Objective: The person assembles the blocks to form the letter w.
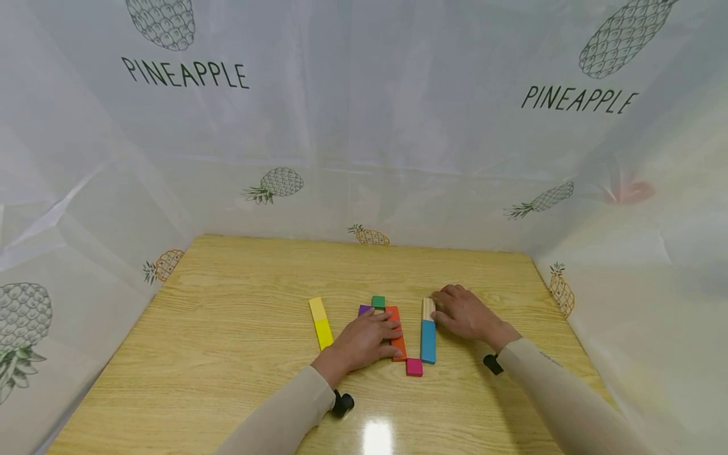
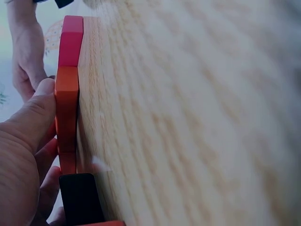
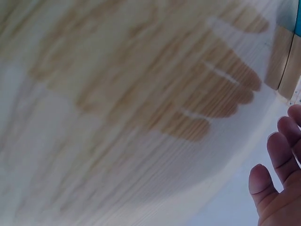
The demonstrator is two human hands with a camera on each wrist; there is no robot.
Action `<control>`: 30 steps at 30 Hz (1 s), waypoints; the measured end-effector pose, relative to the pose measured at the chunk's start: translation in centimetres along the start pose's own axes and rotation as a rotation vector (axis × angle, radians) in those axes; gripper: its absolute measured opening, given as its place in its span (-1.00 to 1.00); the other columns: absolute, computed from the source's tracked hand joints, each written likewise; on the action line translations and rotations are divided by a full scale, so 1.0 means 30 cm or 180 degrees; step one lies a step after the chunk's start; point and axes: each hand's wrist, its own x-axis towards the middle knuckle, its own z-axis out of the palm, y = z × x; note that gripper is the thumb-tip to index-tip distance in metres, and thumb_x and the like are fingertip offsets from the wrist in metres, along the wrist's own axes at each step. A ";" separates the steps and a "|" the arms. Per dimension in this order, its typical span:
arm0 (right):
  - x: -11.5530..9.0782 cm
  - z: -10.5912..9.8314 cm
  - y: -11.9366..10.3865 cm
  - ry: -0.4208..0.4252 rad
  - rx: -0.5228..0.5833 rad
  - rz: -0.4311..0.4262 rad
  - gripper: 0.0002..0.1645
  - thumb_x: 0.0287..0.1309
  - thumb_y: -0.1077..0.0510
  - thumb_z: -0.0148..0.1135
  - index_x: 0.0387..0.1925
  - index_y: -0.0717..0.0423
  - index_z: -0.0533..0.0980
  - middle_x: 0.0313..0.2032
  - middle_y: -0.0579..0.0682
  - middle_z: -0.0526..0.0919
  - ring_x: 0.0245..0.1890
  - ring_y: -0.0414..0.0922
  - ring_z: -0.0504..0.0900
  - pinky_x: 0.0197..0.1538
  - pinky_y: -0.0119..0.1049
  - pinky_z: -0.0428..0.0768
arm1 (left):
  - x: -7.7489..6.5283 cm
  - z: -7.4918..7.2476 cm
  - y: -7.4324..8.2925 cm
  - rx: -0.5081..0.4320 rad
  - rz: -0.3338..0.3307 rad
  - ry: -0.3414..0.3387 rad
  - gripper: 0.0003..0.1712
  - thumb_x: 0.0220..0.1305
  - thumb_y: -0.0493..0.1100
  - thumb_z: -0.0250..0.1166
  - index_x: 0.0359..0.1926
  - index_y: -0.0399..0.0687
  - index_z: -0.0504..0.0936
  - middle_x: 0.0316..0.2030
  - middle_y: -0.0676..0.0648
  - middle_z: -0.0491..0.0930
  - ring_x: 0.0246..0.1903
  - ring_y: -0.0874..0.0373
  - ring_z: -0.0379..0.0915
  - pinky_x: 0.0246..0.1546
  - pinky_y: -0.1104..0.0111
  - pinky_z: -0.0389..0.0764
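Observation:
My left hand [image 1: 366,341] lies over a group of wooden blocks, its fingers relaxed across an orange-red block [image 1: 400,347]. In the left wrist view, the thumb touches the end of that orange block [image 2: 67,101]. A purple block [image 1: 366,309] shows partly behind the fingers, with a green one [image 1: 378,301] at its far corner. My right hand [image 1: 467,314] is at the right side of a natural wood piece [image 1: 428,308], thumb at its edge and fingers loosely extended by its far end. A blue block [image 1: 428,342] adjoins that piece. The pink block [image 1: 414,367] sits between the orange and blue ones.
Two yellow blocks, one pale [image 1: 317,308] and one bright [image 1: 324,333], form a slanted line left of my left hand. Pineapple-printed sheeting [image 1: 364,126] encloses the wood-grain table [image 1: 244,297] at the back and sides. Each wrist wears a dark camera mount.

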 end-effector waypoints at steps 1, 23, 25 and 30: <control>-0.001 -0.001 0.001 0.0011 0.0001 0.0019 -0.41 0.51 -0.08 0.21 0.34 0.22 0.54 0.18 0.21 0.60 0.17 0.20 0.58 0.24 0.25 0.58 | 0.001 0.001 -0.001 0.0004 0.0002 0.0000 -0.42 0.47 0.25 0.28 0.38 0.18 0.65 0.41 0.15 0.54 0.56 0.10 0.25 0.65 0.07 0.12; -0.017 0.013 0.024 0.0155 0.0031 0.0263 -0.31 0.49 -0.18 0.24 0.33 0.28 0.54 0.17 0.23 0.59 0.14 0.20 0.62 0.24 0.23 0.60 | 0.046 -0.011 -0.029 0.0335 0.0006 -0.0096 -0.42 0.45 0.30 0.27 0.36 0.23 0.66 0.38 0.18 0.57 0.53 0.14 0.30 0.63 -0.03 0.16; -0.019 0.019 0.023 0.0172 0.0046 0.0275 -0.32 0.49 -0.18 0.24 0.32 0.28 0.54 0.15 0.21 0.60 0.11 0.18 0.63 0.22 0.23 0.61 | 0.046 -0.011 -0.029 0.0352 -0.0006 -0.0103 -0.41 0.45 0.30 0.27 0.36 0.23 0.66 0.38 0.19 0.57 0.53 0.14 0.31 0.63 -0.03 0.16; -0.026 0.036 0.026 0.0205 0.0028 0.0287 -0.35 0.50 -0.17 0.23 0.30 0.25 0.56 0.08 0.15 0.63 0.01 0.12 0.65 0.16 0.21 0.64 | 0.048 -0.011 -0.022 0.0385 -0.0035 -0.0082 -0.44 0.43 0.30 0.29 0.33 0.25 0.69 0.36 0.18 0.58 0.53 0.11 0.30 0.62 -0.07 0.17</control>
